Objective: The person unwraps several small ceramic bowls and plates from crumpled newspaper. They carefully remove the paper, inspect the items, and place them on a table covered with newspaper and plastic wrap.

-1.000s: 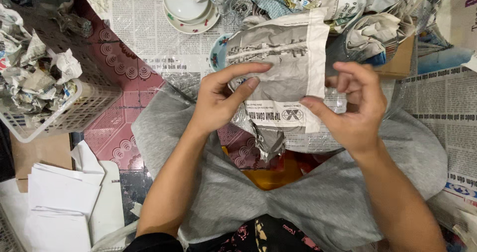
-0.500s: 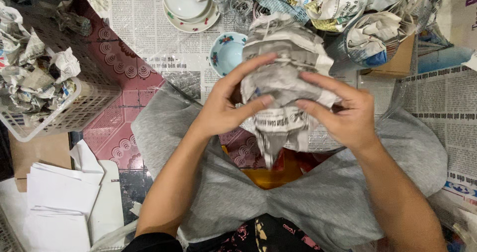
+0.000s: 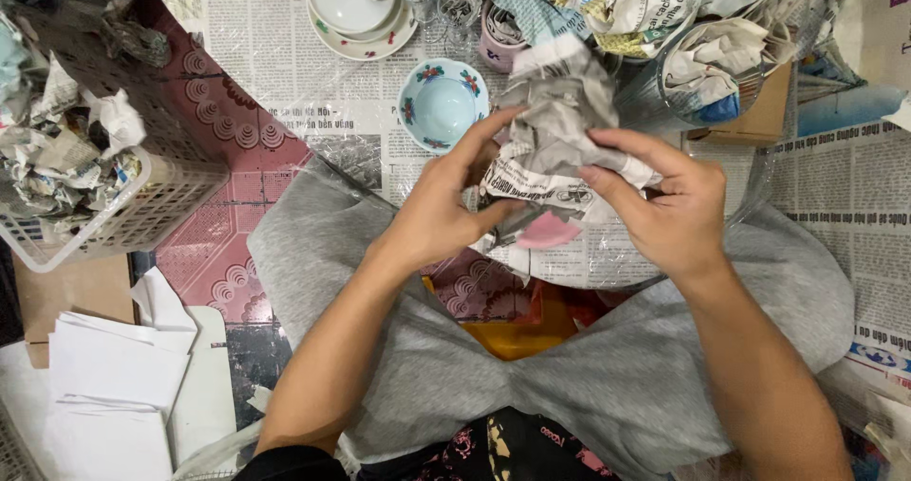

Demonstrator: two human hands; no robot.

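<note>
Both hands close on a crumpled newspaper bundle (image 3: 560, 130), held just right of the small blue bowl (image 3: 441, 106). The left hand (image 3: 441, 211) curls its fingers round the bundle's left edge; the right hand (image 3: 669, 206) pinches its right side from above.

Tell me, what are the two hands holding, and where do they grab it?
A crumpled newspaper bundle: the left hand grips its left side, the right hand its right side. What is inside cannot be told.

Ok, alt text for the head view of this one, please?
Both hands, left hand and right hand, hold a crumpled newspaper bundle above grey-clad knees. A small pale blue bowl sits just beyond; a white basket of paper wads stands at left.
</note>
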